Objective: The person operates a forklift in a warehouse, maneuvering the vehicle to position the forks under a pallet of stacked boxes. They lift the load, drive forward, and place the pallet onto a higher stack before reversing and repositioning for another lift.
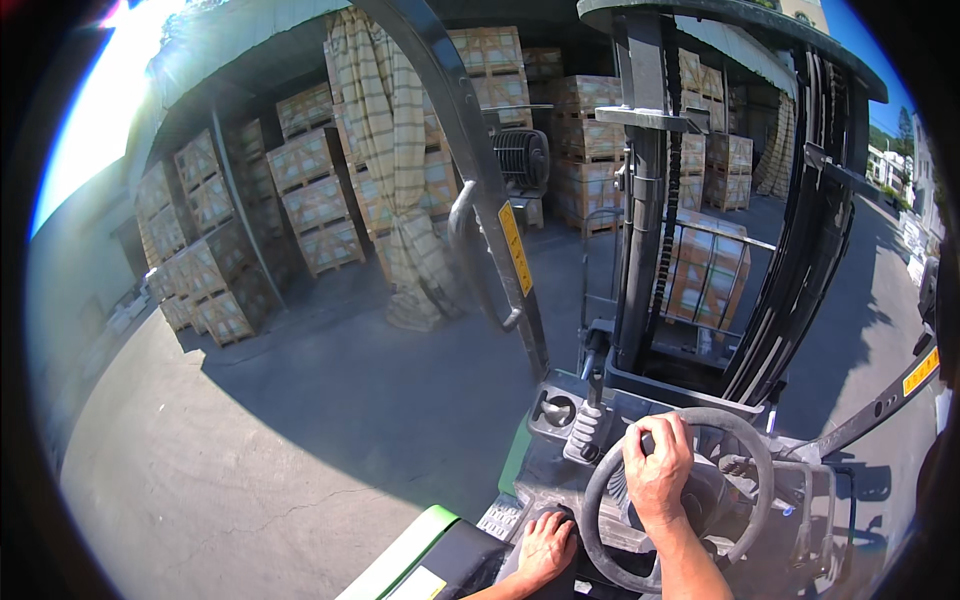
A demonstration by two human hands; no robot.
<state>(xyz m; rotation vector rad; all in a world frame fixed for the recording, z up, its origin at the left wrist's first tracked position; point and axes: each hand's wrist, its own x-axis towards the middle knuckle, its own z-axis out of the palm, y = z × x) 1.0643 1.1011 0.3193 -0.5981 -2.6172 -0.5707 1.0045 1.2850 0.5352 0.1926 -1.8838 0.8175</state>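
Observation:
I sit at the controls of a forklift. My right hand (657, 468) is closed on the upper left of the dark steering wheel (763, 480), with a dark round knob showing between its thumb and fingers. Lower and to the left, my left hand (546, 550) rests with its fingers curled over a black rounded part (567, 514) beside the wheel. Its palm side is hidden. Ahead of the wheel stand levers with a ribbed grey boot (587, 430). Past them rises the black mast (640, 220), and beyond its load guard sits a wooden crate (705, 268).
Stacked wooden crates (310, 185) fill the open shed ahead. A striped curtain (395, 170) hangs at its front. The black cab pillar (490, 180) with its grab handle (462, 235) crosses the view. Sunlit concrete (220, 460) lies at left, a roadway (870, 290) at right.

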